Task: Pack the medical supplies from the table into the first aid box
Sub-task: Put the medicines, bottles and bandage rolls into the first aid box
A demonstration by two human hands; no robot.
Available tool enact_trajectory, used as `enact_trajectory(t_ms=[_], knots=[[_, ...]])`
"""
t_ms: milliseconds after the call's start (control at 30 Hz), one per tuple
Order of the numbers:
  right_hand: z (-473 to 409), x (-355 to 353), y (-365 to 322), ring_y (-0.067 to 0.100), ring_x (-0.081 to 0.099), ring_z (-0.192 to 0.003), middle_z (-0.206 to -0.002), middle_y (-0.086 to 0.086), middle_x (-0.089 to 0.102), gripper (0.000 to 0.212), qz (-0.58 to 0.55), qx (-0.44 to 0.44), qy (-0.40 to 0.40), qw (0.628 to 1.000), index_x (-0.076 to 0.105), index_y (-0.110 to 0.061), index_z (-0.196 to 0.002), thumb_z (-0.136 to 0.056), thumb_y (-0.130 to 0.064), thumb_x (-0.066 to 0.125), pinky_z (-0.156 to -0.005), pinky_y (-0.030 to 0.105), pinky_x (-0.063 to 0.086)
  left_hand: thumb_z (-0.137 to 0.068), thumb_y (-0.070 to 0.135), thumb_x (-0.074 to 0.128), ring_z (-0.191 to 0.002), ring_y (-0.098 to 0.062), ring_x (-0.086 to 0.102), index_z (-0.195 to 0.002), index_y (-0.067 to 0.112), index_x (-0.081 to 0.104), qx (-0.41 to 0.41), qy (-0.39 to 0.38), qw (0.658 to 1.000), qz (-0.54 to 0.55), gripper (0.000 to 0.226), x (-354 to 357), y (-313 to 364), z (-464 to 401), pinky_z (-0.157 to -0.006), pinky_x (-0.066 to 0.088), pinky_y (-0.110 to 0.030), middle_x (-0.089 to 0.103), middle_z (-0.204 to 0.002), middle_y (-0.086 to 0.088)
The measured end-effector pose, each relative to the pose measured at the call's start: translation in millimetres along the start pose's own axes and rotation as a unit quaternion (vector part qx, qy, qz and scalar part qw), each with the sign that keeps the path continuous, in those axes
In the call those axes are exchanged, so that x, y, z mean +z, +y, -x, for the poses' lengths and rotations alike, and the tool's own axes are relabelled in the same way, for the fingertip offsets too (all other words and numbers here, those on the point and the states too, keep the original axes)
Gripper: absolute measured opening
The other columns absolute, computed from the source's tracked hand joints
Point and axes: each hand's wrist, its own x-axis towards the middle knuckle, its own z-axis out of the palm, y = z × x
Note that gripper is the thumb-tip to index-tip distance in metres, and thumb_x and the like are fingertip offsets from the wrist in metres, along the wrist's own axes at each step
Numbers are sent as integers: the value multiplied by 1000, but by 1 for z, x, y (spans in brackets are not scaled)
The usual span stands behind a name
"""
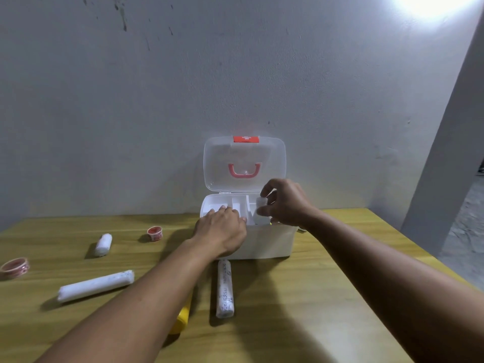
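A white first aid box (269,242) stands open on the wooden table, its clear lid (243,155) with a red handle leaning back against the wall. My left hand (222,231) lies flat on the box's front left rim, fingers spread over the inner tray. Over the box's right compartment, my right hand (285,203) pinches a small white bottle (262,205). On the table lie two long white gauze rolls (95,285) (224,288), a short white roll (103,244), a small red-lidded pot (154,233), a red tape roll (14,267) and a yellow item (182,319) half hidden under my left forearm.
The box sits close to a grey wall (157,100). The table's right edge (408,247) drops to a concrete floor beside a pillar. Bare wood lies in front of the box on the right.
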Motion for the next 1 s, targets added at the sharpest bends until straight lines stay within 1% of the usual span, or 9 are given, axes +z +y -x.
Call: enact_trajectory(t_ms=[133,267,467,567,667,767,867,933,1000], knots=[[-1,-1,-1,25,67,-83,-99,11,67,35,7,-5,1,1000,61,-13,-100,-71,-13,82,-69,42,61,-99,34,22,-140,-29,33,-132,6,48,4,3,1000,4,51,0,-1,0,-112,27,-43,37,-152,-12],[2,-3,-2,22,64,-85,-100,7,66,36,27,-4,-23,999,62,-13,-101,-71,-14,82,-67,30,57,-100,34,21,-142,-27,30,-134,6,47,7,-2,1000,8,51,-2,1,2,-114,24,-42,34,-154,-12],[4,-7,-1,21,64,-83,-94,6,66,36,18,-4,-31,999,63,-14,-96,-67,-14,84,-69,34,59,-100,32,22,-140,-28,31,-132,4,48,0,-8,1000,30,50,-7,5,7,-112,24,-41,38,-151,-13],[4,-9,1,18,64,-81,-93,4,66,40,10,10,-48,999,61,-19,-98,-66,-18,85,-71,35,59,-100,31,25,-136,-31,36,-120,3,53,9,5,998,68,44,-9,2,8,-110,27,-43,48,-139,-15],[4,-13,1,23,67,-83,-93,6,67,38,-16,23,-54,998,61,-17,-101,-70,-16,83,-74,42,60,-98,28,31,-134,-36,36,-92,8,52,23,39,992,117,29,-9,-7,7,-108,32,-48,55,-119,-17],[5,-25,1,36,70,-83,-87,13,71,26,-62,26,-17,998,63,-6,-104,-79,-1,71,-72,50,60,-98,24,34,-145,-25,25,-90,11,50,40,64,991,108,23,-9,-13,12,-117,21,-44,58,-118,-10],[6,-40,8,38,70,-85,-91,22,72,21,-93,44,48,994,64,-1,-102,-82,5,63,-71,51,60,-98,24,36,-146,-24,23,-108,7,56,62,65,993,81,29,-8,-11,18,-119,15,-43,55,-130,-8],[6,-44,20,35,70,-85,-92,19,72,18,-71,57,85,992,68,-6,-96,-81,3,62,-73,50,60,-99,25,35,-146,-24,22,-114,6,55,64,53,994,66,32,-7,-10,23,-120,14,-43,52,-137,-7],[8,-45,33,32,69,-85,-94,15,73,19,-26,84,112,990,70,-14,-88,-79,-1,59,-74,50,59,-100,26,33,-146,-23,23,-109,6,53,62,35,996,51,30,-6,-8,26,-119,15,-42,51,-137,-8]])
